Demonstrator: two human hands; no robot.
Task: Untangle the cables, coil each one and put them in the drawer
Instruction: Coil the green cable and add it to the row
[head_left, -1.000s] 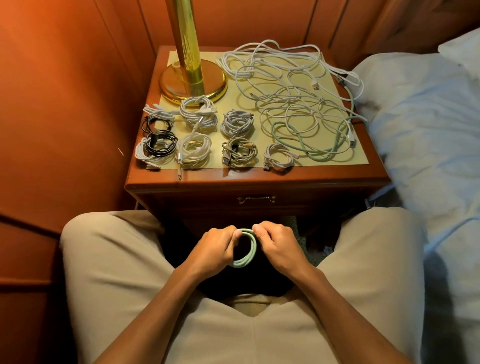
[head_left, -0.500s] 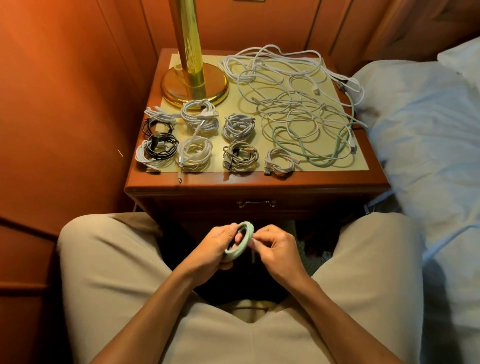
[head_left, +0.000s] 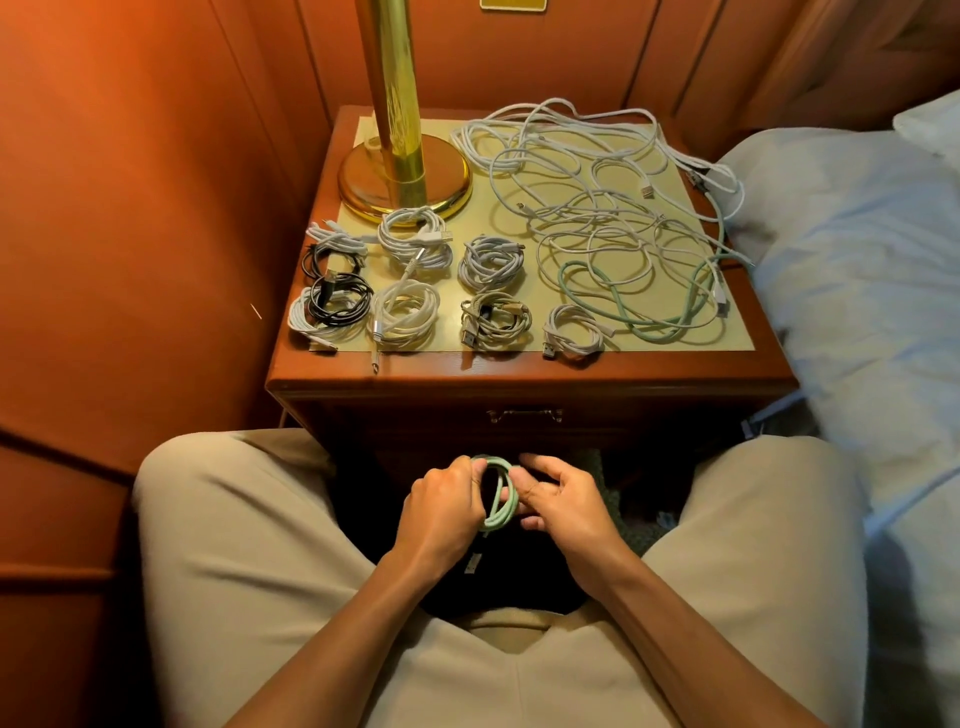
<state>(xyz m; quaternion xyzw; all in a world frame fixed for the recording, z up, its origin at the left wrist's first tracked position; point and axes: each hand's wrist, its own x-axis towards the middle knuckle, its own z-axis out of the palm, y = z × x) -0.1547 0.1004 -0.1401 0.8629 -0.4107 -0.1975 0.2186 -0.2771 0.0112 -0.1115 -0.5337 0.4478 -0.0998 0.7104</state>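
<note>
Between my knees I hold a small coil of mint-green cable (head_left: 500, 498). My left hand (head_left: 440, 512) grips the coil's left side with curled fingers. My right hand (head_left: 563, 501) pinches its right side, the other fingers spread loosely. A plug end (head_left: 472, 564) hangs below the coil. On the nightstand top (head_left: 524, 371) lie several coiled white, black and grey cables (head_left: 405, 317) at the left. A tangle of loose white cables (head_left: 587, 208) with a second green cable (head_left: 639, 312) covers the right half. The drawer (head_left: 524, 415) under the top is closed.
A brass lamp base (head_left: 405, 176) stands at the nightstand's back left. Orange wood panelling (head_left: 130, 208) closes in the left side. A bed with pale sheets (head_left: 872, 291) lies right of the nightstand. My legs in beige trousers (head_left: 234, 545) flank the hands.
The coil has turned from facing me to edge-on and upright. My right fingers have opened out, keeping only a pinch. The plug end now dangles below the coil.
</note>
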